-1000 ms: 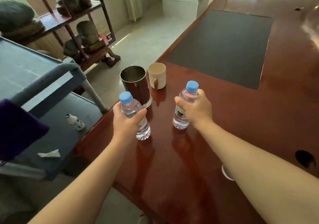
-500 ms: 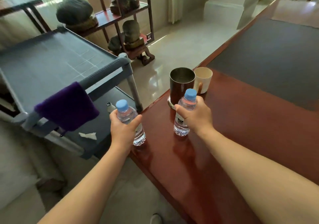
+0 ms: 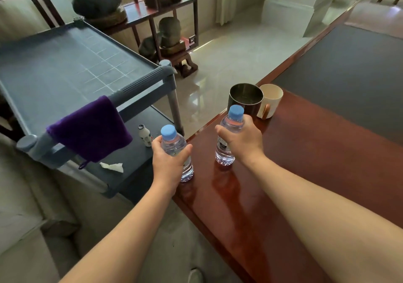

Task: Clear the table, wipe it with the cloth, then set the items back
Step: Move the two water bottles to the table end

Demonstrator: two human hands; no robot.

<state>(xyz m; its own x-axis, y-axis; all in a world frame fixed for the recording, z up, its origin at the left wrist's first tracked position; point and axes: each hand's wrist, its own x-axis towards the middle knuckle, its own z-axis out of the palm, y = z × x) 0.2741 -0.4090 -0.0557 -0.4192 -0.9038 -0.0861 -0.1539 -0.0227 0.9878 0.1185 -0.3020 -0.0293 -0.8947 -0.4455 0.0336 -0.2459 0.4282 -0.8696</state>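
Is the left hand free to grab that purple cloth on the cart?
Probably not yet. The left hand already grips a bottle, so it would have to set that down first. The cloth itself hangs uncovered on the cart rail, with nothing between.

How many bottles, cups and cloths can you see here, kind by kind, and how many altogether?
Water bottles: 2, one in the left hand, one in the right hand
Small white bottle on the cart: 1
Cups: 2, metal cup and cream mug
Purple cloth: 1
Total: 6
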